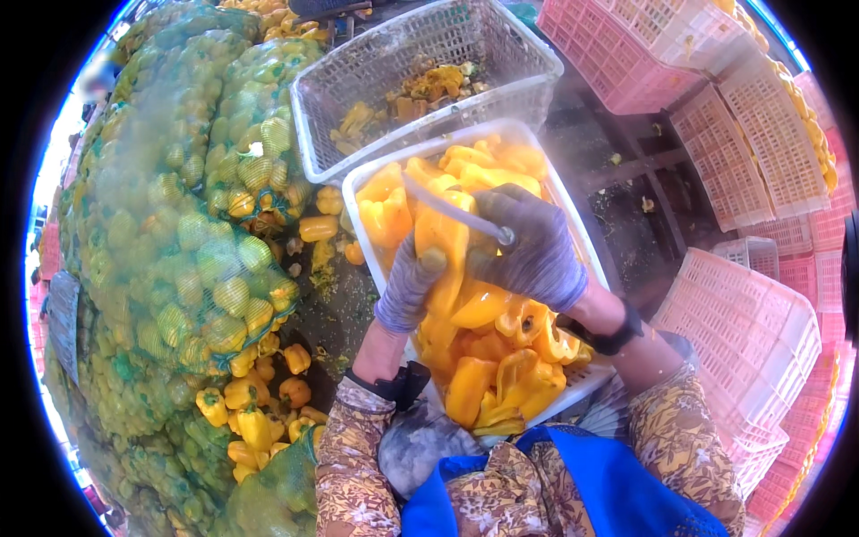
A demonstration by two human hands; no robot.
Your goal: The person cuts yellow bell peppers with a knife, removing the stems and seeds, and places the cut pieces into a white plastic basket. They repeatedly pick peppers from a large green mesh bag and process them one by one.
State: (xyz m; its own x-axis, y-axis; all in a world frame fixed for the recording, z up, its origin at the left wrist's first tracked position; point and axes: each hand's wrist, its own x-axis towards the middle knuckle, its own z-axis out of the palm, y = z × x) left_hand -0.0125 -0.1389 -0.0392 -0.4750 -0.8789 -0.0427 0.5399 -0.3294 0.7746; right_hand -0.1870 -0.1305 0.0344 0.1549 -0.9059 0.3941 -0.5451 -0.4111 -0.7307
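Observation:
My left hand (pixel 411 282), in a grey knitted glove, is closed round the side of a yellow bell pepper (pixel 443 234). Against the pepper's other side, my right hand (pixel 530 240) has its gloved fingers curled. A slim, greyish curved tool (pixel 456 209), blade-like with a round end by the right fingers, crosses the pepper's upper part; the right hand seems to grip it, though its handle is hidden. Both hands are over a white plastic crate (pixel 365 248) filled with yellow bell peppers (pixel 472 387), some looking cut or hollow.
Beyond stands a second white crate (pixel 309 136) with orange-yellow scraps at its bottom. Net sacks (pixel 170 268) of peppers are piled on the left, with loose peppers (pixel 255 425) beside them. Pink and white crates (pixel 738 331) are stacked on the right, several bearing peppers.

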